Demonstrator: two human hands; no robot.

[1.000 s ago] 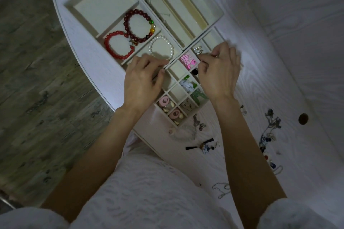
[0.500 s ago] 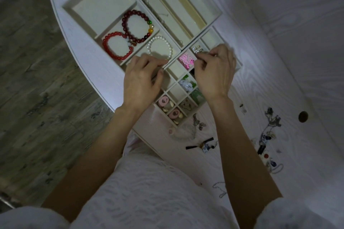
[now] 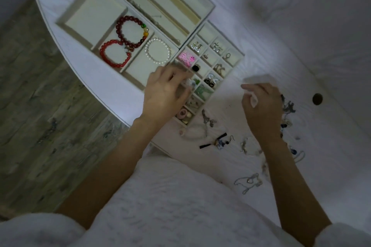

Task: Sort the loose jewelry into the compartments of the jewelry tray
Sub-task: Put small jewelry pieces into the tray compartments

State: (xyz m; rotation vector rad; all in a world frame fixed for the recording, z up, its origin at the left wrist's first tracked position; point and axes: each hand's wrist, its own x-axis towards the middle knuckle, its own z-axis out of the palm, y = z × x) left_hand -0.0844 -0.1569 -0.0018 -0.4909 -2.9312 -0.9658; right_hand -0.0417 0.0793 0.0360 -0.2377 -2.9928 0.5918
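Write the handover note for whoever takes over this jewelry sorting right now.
Left hand: over the small-compartment tray, fingers curled; whether it holds anything is blurred.
Right hand: above the table beside that tray, fingers loosely curled, apparently empty.
Done: red bracelets and pearl bracelet sit in the large tray; many small compartments hold earrings, including a pink piece.
Left: loose earrings, silver chain and tangled pieces on the table.
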